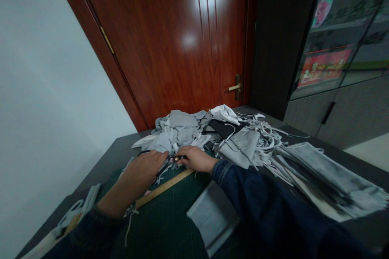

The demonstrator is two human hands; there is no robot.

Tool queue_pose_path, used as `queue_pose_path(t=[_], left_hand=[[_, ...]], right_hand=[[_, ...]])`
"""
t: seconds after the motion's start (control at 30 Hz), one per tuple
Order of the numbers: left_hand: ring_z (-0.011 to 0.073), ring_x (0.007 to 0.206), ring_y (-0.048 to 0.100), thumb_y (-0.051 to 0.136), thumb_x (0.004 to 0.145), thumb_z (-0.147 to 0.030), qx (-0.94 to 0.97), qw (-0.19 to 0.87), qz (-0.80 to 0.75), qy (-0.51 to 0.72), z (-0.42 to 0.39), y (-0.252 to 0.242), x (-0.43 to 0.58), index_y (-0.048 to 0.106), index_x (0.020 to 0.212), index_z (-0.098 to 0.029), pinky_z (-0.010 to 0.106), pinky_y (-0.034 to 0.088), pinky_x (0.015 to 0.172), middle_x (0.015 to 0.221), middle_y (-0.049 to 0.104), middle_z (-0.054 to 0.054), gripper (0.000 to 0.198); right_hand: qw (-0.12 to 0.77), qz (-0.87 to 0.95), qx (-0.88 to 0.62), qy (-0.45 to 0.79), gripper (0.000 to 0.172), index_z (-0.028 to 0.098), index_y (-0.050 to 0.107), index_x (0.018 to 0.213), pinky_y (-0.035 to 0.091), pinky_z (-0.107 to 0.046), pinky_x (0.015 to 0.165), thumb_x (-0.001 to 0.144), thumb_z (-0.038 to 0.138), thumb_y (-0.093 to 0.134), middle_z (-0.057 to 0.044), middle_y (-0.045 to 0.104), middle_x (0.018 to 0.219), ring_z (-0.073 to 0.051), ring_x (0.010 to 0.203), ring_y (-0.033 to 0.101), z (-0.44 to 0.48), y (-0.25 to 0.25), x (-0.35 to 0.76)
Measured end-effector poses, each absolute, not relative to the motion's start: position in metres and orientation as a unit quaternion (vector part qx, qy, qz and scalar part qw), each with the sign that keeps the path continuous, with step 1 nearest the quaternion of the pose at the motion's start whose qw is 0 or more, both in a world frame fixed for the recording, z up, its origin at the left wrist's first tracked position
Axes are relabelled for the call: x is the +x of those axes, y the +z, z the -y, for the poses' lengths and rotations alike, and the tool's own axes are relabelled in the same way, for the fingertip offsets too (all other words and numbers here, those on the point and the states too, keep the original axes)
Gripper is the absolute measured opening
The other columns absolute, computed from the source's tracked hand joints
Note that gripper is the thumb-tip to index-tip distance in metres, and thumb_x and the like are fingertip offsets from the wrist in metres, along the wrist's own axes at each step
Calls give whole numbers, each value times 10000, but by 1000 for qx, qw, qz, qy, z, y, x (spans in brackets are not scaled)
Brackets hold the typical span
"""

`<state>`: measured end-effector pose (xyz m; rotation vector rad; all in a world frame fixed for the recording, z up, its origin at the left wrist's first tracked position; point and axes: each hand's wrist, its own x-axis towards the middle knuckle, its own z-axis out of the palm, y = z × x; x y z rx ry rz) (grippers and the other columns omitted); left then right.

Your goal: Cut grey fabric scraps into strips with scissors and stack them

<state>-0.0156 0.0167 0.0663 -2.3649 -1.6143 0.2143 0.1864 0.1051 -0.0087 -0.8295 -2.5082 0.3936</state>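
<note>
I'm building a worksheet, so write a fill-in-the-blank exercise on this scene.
The left hand and right hand meet above a cutting mat coloured ____.
A wooden ____ lies slantwise on the mat, passing under the left wrist.
The door behind the table has a brass ____.
Missing words: green; ruler; handle.

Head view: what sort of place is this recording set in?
Probably a small indoor fabric-cutting or sewing workroom: a green cutting mat with a wooden ruler on a dark table, a heap of grey cloth pieces and strips, and scissors at the mat's far edge.
</note>
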Motion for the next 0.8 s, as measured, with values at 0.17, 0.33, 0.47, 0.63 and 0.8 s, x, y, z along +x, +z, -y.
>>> queue_pose_path(t=[0.17, 0.33, 0.47, 0.63, 0.8], left_hand=[[284, 1188, 597, 529, 777, 16, -789, 141, 596, 48, -7, 71, -50, 565, 1386, -180, 403, 453, 1046, 1254, 667, 133, 641], [260, 1084, 648, 598, 796, -70, -730, 87, 678, -26, 9, 63, -65, 467, 1475, -190, 364, 486, 953, 1198, 681, 80, 702], [213, 826, 701, 585, 798, -127, -689, -75, 713, -104, 17, 26, -37, 478, 1451, -175, 289, 504, 749, 931, 732, 22, 663], [221, 941, 744, 621, 768, -107, -651, -207, 702, -202, 12, -27, 18, 570, 1330, -176, 302, 532, 837, 1005, 784, 53, 569], [223, 1126, 710, 654, 718, -35, -665, -239, 645, -293, 3, -55, 46, 540, 1341, -166, 332, 518, 999, 1250, 734, 107, 647]], right_hand=[[203, 901, -350, 155, 173, 175, 741, 1088, 460, -216, 826, 961, 172, 623, -21, 748, 999, -156, 949, 679, -137, -13, 191], [230, 854, -457, 91, 339, 69, 624, 1285, 447, -319, 1018, 959, 105, 539, -184, 635, 1293, -245, 1207, 601, -128, -8, 215], [196, 846, -493, 58, 247, 87, 669, 1135, 515, -339, 921, 955, 115, 503, -186, 674, 1140, -256, 1057, 665, -81, -14, 234], [110, 861, -495, 31, 287, 108, 699, 1061, 575, -331, 779, 930, 54, 449, -185, 699, 1049, -248, 936, 690, 0, -58, 238], [151, 878, -453, -29, 411, 74, 625, 1319, 495, -538, 1061, 936, 91, 479, -223, 604, 1351, -347, 1253, 574, 34, -108, 235]])
